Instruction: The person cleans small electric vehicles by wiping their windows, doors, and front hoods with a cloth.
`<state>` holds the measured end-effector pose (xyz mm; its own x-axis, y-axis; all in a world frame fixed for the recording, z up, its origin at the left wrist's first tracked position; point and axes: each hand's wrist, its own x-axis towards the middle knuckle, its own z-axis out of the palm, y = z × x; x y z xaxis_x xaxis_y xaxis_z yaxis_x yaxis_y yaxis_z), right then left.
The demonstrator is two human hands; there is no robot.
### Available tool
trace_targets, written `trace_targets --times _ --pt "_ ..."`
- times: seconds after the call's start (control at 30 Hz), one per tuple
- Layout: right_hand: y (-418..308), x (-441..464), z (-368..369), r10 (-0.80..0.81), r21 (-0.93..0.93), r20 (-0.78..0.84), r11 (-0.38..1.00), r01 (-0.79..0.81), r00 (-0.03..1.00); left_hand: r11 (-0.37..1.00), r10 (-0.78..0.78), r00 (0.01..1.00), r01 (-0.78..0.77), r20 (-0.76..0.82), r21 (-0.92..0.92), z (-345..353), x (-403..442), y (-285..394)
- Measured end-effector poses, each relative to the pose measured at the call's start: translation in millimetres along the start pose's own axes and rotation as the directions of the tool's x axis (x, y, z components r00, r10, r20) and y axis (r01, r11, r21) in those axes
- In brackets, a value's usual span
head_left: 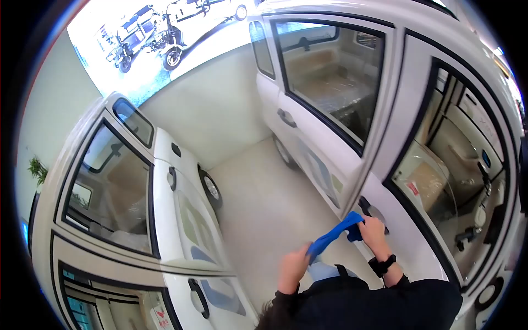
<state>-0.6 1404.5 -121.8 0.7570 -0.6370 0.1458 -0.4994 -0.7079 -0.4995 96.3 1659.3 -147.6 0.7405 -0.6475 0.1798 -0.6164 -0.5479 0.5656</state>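
A blue cloth (pixel 335 234) is stretched between my two hands in front of my body. My left hand (pixel 294 268) is closed round its lower left end. At the upper right end, my right hand (pixel 374 235) grips the cloth, with a dark blue fold hanging beneath. Just behind my right hand is a black door handle (pixel 366 208) on the white vehicle (pixel 407 220). I cannot tell whether the hand or cloth touches the door. A black band (pixel 381 265) circles my right wrist.
Another white vehicle (pixel 190 214) stands on my left, its black door handle (pixel 198 298) near the bottom. A pale floor strip (pixel 253 192) runs between both vehicles to a wall (pixel 214 121). A bright display (pixel 165 44) shows three-wheelers. A plant (pixel 37 169) is at far left.
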Motion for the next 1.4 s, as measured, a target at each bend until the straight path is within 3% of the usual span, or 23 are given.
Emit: trace_targets --times 0.03,0.07,0.1,0.17,0.27,0.3,0.37,0.43,0.5,0.53,0.6,0.67,0.7,0.73,0.77,0.83,0.87,0.9,1.0,1.1,1.17,1.2,1.4 --pt "-8 26 9 -0.011 0.019 -0.004 1.000 0.011 1.000 1.000 -0.013 1.000 0.013 0.024 0.016 -8 18 -5" --pt "-17 52 16 0.176 0.265 0.176 0.939 -0.219 0.969 0.999 -0.025 0.999 0.024 0.048 0.034 -17 40 -8" --pt "-25 76 21 0.297 0.437 0.396 0.771 -0.463 0.869 0.998 -0.027 0.999 0.024 0.043 0.055 -25 62 -13" --pt "-34 118 41 0.225 0.487 0.453 0.748 -0.451 0.862 1.000 -0.031 0.999 0.031 0.025 -0.001 -37 99 -21" --pt "-62 177 60 0.070 0.917 0.130 0.371 -0.147 0.989 1.000 0.011 1.000 -0.011 -0.017 -0.026 -53 163 -39" --pt "-79 190 53 0.080 0.918 0.122 0.369 -0.143 0.989 0.997 0.045 0.998 -0.048 -0.047 -0.056 -54 184 -43" --pt "-100 219 41 0.237 0.939 -0.190 0.328 0.105 0.953 0.973 0.101 0.993 -0.113 -0.067 -0.200 -54 226 -48" --pt "-113 250 35 0.306 0.907 -0.336 0.362 0.218 0.891 0.919 0.165 0.982 -0.185 -0.087 -0.348 -50 271 -46" --pt "-142 277 9 0.358 0.774 -0.620 0.422 0.472 0.698 0.946 0.253 0.967 -0.238 0.040 -0.221 -57 315 -40" --pt "-150 289 -5 0.291 0.633 -0.741 0.603 0.485 0.605 0.937 0.280 0.959 -0.260 0.054 -0.232 -62 337 -35" --pt "-142 309 -2 0.349 0.592 -0.799 0.599 0.539 0.489 0.894 0.448 0.881 -0.444 0.150 -0.064 -66 381 -23" --pt "-144 335 -9 0.402 0.495 -0.867 0.624 0.605 0.295 0.781 0.618 0.780 -0.595 0.101 -0.188 -59 430 -21" --pt "-151 348 -19 0.406 0.443 -0.890 0.666 0.600 0.206 0.656 0.735 0.678 -0.699 0.031 -0.284 -55 448 -21" --pt "-153 361 -26 0.381 0.386 -0.917 0.774 0.502 0.119 0.635 0.749 0.662 -0.710 0.018 -0.303 -50 464 -22" --pt "-149 371 -28 0.351 0.363 -0.930 0.830 0.424 0.108 0.560 0.805 0.593 -0.756 0.007 -0.339 -45 478 -23" --pt "-152 395 -35 0.133 0.129 -0.991 0.986 0.107 -0.032 0.453 0.862 0.506 -0.802 -0.040 -0.390 -46 506 -20" --pt "-147 406 -33 0.128 0.119 -0.988 0.988 0.094 -0.089 0.395 0.891 0.453 -0.806 -0.030 -0.441 -55 513 -18" --pt "-149 411 -32 -0.016 -0.014 -0.997 0.999 -0.035 -0.081 0.343 0.917 0.398 -0.802 -0.010 -0.489 -64 519 -21" --pt "-116 435 1 -0.020 -0.023 -0.992 0.999 0.025 -0.125 0.292 0.935 0.353 -0.805 -0.022 -0.517 -60 549 -47" --pt "-97 450 38 -0.055 -0.032 -0.995 0.970 -0.242 -0.089 0.300 0.939 0.342 -0.781 0.027 -0.547 -57 584 -72" --pt "-90 468 56 -0.331 -0.291 -0.940 0.906 -0.309 -0.085 0.335 0.936 0.339 -0.778 0.094 -0.531 -71 611 -88" --pt "-40 461 80 -0.215 -0.194 -0.968 0.968 -0.162 -0.127 0.338 0.935 0.341 -0.781 0.095 -0.525 -75 626 -95" --pt "-91 532 90 -0.257 -0.233 -0.965 0.929 -0.289 -0.049 0.371 0.917 0.396 -0.818 0.036 -0.440 -86 715 -128"
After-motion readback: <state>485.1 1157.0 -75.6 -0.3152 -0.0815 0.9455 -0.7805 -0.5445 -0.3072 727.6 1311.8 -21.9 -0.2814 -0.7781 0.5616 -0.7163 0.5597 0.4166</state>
